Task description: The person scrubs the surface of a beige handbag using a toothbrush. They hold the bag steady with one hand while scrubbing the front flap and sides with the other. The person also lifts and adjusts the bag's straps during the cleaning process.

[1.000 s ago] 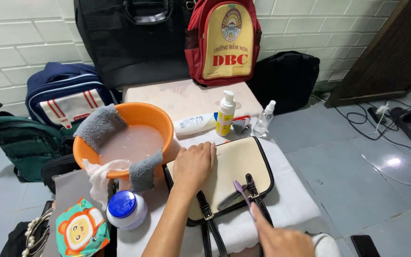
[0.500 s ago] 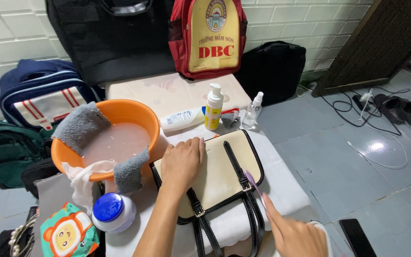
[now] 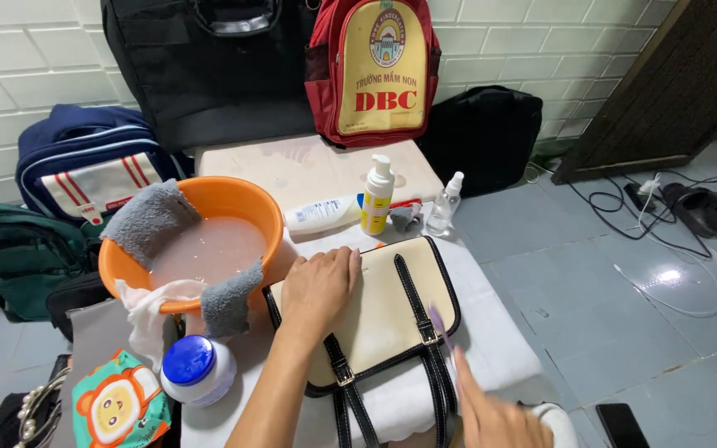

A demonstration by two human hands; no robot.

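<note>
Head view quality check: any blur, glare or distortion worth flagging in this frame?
Head view: the right hand and the purple brush it holds are smeared by motion; the left hand, flat on the cream handbag, is sharp. A bright glare spot sits on the floor tiles. Wall lines bow slightly towards the edges. Lighting is even, shadows soft.
</note>
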